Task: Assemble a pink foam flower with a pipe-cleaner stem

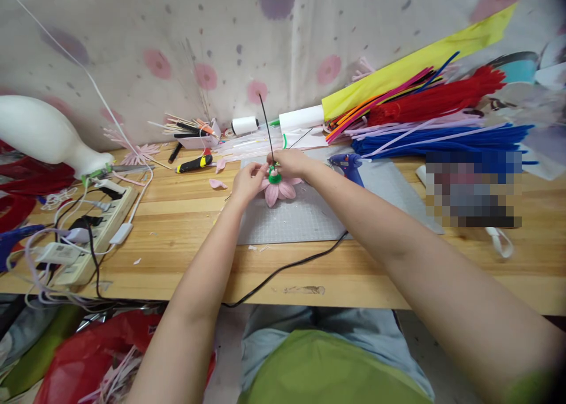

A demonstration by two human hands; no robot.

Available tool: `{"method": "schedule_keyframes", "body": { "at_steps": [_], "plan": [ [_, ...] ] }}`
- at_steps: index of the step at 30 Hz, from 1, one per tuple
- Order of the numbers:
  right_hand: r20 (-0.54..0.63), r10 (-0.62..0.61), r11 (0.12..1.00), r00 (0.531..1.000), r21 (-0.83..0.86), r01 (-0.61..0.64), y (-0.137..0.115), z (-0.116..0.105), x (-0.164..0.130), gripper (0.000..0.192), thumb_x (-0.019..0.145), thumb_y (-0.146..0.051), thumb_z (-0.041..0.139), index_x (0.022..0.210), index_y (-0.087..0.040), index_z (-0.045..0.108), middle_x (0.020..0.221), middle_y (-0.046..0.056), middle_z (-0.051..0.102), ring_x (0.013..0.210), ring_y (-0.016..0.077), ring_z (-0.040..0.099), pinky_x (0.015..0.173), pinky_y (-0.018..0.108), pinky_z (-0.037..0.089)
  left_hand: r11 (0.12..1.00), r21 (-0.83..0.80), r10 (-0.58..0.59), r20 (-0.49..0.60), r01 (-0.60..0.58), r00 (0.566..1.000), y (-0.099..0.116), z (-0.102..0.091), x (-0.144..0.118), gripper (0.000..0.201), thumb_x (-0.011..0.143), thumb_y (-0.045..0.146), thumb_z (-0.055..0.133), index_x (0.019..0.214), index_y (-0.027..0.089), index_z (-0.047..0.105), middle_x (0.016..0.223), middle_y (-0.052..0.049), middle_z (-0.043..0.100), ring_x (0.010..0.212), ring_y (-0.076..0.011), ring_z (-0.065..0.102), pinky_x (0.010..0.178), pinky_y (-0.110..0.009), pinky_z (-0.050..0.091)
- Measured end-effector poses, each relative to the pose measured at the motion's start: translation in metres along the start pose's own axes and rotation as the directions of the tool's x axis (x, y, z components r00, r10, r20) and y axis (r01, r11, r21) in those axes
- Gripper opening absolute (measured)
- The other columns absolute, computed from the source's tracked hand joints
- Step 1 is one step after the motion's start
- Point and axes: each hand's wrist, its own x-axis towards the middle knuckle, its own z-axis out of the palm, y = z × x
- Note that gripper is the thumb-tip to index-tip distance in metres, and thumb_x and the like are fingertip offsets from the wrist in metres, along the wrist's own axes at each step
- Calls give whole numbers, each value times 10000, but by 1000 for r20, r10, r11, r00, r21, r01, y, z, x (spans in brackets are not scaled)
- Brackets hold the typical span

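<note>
Your two hands meet over the grey cutting mat (309,215), which lies on the wooden table (186,215) in front of you. Between them is a handmade flower (276,189): pale pink petals fan outward and down toward the mat, a ring of bright green fuzzy wire sits on top of them, and a small pale pink bud pokes up at the very centre. A thin dark wire stem (266,127) rises from that centre, tilted slightly to the left, well above your hands.

Your left hand (248,181) is at the flower's left side, fingers curled together and pinched on the edge of the petals next to the green ring. Your right hand (292,162) comes in from the right and covers the far side of the flower; its fingertips are closed on the base of the stem just above the green ring.

Two loose pink petals (217,183) lie on the wood just left of the mat. A blue glue gun (347,163) rests on the mat just beside your right wrist, and its black cord (283,271) runs off the near edge of the table. A yellow-and-black utility knife (194,164) lies further left. Piles of fuzzy craft wires (437,127) in blue, red, purple and other colours fill the right back of the table, and a power strip (95,233) with several plugs sits at the left.
</note>
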Motion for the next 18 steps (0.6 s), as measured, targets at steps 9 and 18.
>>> {"method": "schedule_keyframes", "body": {
  "at_steps": [9,18],
  "plan": [
    [-112,-39,992,993,-122,25,2,-5,-10,237,815,-268,516,902,-150,701,906,125,681,1032,269,496,825,368,322,989,103,108,0,-107,994,10,17,1,170,794,323,552,737,190,641,722,-5,604,723,-140,522,705,-242,379],
    [-71,27,998,997,-51,-31,-12,-11,-44,309,856,-230,437,1067,-247,662,1058,48,657,921,195,583,660,275,330,992,109,78,-147,-62,986,5,18,-16,214,842,358,489,738,208,600,714,2,598,708,-142,519,667,-230,351]
  ]
}}
